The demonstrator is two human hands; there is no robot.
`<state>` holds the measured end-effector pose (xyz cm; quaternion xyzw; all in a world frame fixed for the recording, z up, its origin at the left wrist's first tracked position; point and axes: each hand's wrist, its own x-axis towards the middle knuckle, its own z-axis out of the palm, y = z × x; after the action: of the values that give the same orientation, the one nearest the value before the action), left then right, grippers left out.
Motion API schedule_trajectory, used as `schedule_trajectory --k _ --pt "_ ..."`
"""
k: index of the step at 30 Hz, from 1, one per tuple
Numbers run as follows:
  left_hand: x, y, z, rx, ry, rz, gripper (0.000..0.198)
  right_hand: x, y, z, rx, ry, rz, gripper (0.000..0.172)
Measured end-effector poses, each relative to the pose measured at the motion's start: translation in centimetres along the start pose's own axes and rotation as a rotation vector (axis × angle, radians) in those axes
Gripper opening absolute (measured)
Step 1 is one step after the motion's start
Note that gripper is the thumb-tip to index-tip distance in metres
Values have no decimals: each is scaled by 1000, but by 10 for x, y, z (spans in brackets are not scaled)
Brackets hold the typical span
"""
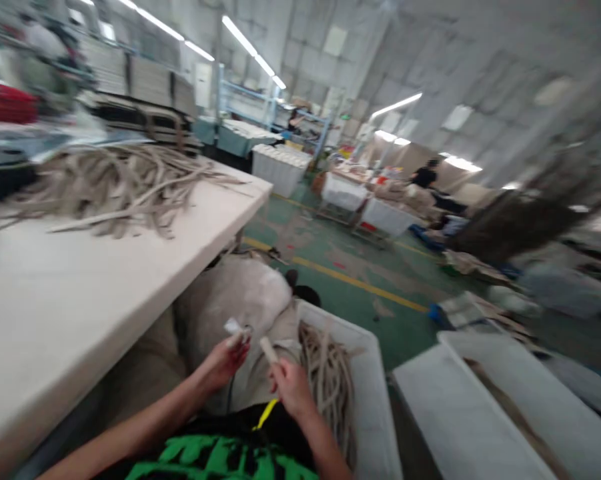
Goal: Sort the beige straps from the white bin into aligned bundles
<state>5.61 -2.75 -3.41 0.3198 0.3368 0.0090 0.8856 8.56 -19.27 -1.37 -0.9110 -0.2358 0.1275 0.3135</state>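
Strip (267,348) pinched in right grip (291,385), near white bin (373,387); blurry white bit (233,326) held in left grip (229,360). Seemingly partway: loose strips (329,373) in bin, big strip pile (125,180) on tabletop (80,293), hard to tell which done, which still to do.

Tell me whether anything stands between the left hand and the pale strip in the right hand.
Nothing visible does: an open gap separates the left hand from the pale strip in the right hand, with beige material seen behind it. Blur hides fine detail.
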Motion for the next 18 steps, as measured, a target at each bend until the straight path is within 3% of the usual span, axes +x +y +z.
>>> schedule_trajectory --k 1,3,8,18 --pt "-3 2 -21 -53 61 2 16 1 -4 8 46 -98 -37 33" --pt "-5 2 -39 -153 92 -12 10 3 -9 9 101 -171 -108 34" --pt "0 -3 -28 -240 33 -32 10 2 -18 -7 90 -195 -110 34" --pt "0 -9 -31 -237 -6 -70 12 5 -17 4 -77 -143 -81 31"
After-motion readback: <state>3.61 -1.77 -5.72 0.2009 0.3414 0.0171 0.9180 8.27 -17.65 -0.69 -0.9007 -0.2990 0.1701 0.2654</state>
